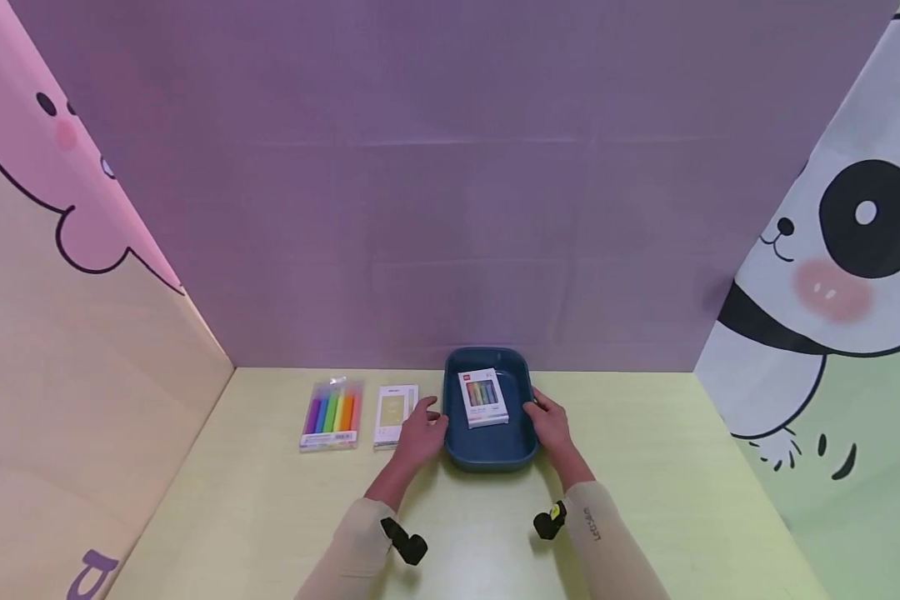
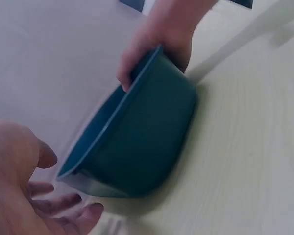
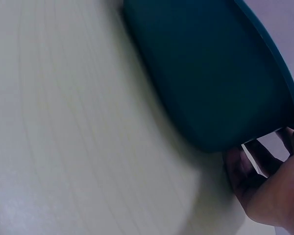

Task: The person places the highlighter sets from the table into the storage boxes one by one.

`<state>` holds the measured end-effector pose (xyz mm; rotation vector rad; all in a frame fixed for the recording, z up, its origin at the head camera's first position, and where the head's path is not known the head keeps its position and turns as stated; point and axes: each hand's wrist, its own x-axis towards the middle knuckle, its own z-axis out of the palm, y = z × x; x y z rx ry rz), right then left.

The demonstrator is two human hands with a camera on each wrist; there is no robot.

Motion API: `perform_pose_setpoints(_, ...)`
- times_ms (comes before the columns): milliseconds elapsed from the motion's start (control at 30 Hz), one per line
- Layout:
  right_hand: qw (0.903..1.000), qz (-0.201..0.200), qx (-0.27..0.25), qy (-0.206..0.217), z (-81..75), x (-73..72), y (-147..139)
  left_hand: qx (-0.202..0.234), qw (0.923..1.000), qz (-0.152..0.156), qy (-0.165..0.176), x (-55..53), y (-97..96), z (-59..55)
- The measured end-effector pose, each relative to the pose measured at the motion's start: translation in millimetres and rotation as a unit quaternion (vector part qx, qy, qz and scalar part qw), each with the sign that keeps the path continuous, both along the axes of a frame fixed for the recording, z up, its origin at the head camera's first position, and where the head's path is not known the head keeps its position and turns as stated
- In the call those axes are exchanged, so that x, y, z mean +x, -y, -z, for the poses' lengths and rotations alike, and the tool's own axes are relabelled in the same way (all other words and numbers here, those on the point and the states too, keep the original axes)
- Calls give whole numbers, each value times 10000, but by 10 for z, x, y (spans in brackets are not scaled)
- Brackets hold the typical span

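A dark blue plastic bin sits on the table near the purple back wall. Inside it lies a small white box printed with a row of coloured sticks. My right hand grips the bin's right side, its thumb over the rim; in the right wrist view its fingers press the outer wall. At the opposite side is my left hand, its fingers loosely spread. The left wrist view shows that hand beside the bin, with a gap between palm and wall.
Left of the bin lies a flat white pack with a tan panel, partly behind my left hand. Farther left is a clear pouch of rainbow-coloured markers. A purple backdrop rises directly behind the table.
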<state>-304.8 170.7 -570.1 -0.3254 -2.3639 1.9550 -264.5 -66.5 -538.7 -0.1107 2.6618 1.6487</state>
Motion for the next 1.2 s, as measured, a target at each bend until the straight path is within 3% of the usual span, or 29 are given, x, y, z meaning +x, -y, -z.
perform_pose_setpoints(200, 9999, 41, -121, -64, -65, -18, -23, 108, 9990, 142, -407, 185, 219, -101)
perform_pose_setpoints(433, 9998, 50, -206, 18, -84, -24, -16, 224, 9982, -31, -561, 377, 577, -125)
perform_pose_setpoints(633, 9996, 46, -264, 70, -85, -8, 21, 234, 9953, -485, -809, 446, 905, -7)
perform_pose_setpoints(900, 9998, 18, -182, 103, 39, 55, 4, 131, 9935, -1069, -357, 533, 1293, 260)
perform_pose_setpoints(1067, 9998, 11, -186, 118, 38, 35, 10, -238, 9898, -1346, -412, 519, 1502, 302)
perform_pose_setpoints(1200, 9998, 11, -182, 121, 32, 22, 19, -921, 9823, -1597, -320, 514, 1618, 276)
